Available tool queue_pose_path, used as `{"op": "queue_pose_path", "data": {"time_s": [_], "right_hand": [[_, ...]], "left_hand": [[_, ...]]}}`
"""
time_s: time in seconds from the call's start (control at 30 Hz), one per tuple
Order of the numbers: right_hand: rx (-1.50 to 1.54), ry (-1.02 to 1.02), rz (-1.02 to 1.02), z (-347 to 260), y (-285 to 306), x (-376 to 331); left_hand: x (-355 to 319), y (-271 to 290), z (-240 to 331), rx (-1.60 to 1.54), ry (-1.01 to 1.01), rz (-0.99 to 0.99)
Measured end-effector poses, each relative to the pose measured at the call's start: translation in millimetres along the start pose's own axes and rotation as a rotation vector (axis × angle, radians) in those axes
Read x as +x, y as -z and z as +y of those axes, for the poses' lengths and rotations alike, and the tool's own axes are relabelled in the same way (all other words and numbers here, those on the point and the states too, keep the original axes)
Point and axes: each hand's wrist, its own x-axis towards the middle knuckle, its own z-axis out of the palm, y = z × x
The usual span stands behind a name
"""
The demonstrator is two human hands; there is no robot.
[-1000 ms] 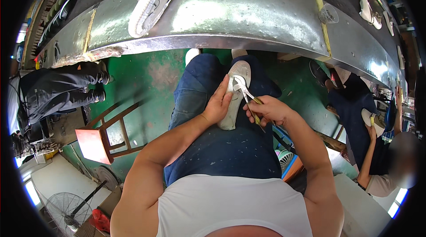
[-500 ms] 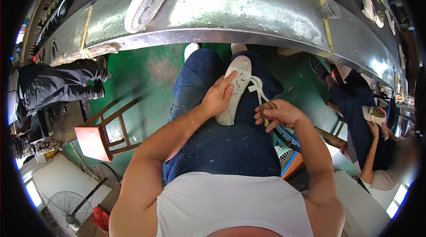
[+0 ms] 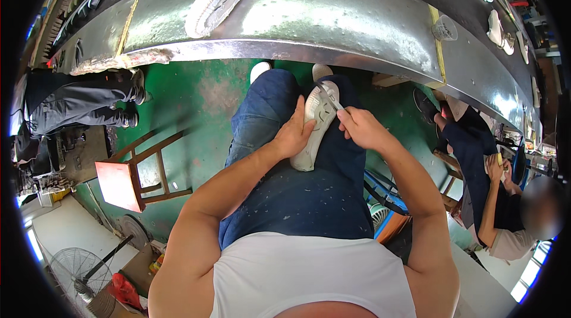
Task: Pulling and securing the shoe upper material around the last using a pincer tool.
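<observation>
My left fingers (image 3: 297, 114) gripping pale shoe (image 3: 319, 117) on my lap (image 3: 291, 199), center of frame; right fingers (image 3: 347, 120) clasping metal pincers (image 3: 332, 99), reaching across shoe's upper end; white shoe (image 3: 221, 0) lying on table (image 3: 345, 17), upper left.

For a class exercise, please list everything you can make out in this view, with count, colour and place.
Rounded low shoe: one, grey-white, above the lap
Metal-headed hand tool: one, grey, at that shoe's far end
Long metal-faced bench: one, silver-grey, across the top
Thick-soled shoe: one, white, on the bench
Smaller-looking shoes: several, white, upper right
Clear plastic cup: one, colourless, bench right
Square-seated wooden stool: one, reddish, left floor
Round wire-caged fan: one, grey, lower left
Co-workers: at least two, dark trousers, left and right
Trousers: one pair, navy, centre
Left hand: one, bare, holding the grey-white shoe
Right hand: one, bare, holding the tool
</observation>
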Motion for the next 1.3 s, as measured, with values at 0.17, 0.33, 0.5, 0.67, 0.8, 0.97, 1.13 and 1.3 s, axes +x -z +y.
{"op": "queue_pose_path", "data": {"time_s": [0.17,0.33,0.5,0.67,0.8,0.97,1.13,1.3], "right_hand": [[-0.177,0.196,0.081,19,-25,-10],[0.019,-0.105,-0.191,31,-8,-47],[-0.333,0.100,-0.301,20,-18,-59],[-0.674,0.242,-0.070,10,-34,-58],[-0.567,0.254,-0.138,13,-35,-48],[-0.620,0.208,-0.083,16,-41,-59],[-0.698,0.243,-0.023,5,-46,-43],[-0.459,0.310,0.104,40,-66,-42]], "left_hand": [[6,9,0,-0.057,0.004,-0.087],[23,29,-2,-0.272,0.047,-0.290],[31,41,10,-0.551,0.327,-0.551],[34,41,7,-0.575,0.368,-0.586],[35,41,3,-0.626,0.372,-0.582],[37,40,10,-0.570,0.371,-0.594],[35,43,0,-0.624,0.363,-0.594],[38,45,-4,-0.619,0.351,-0.563]]}}
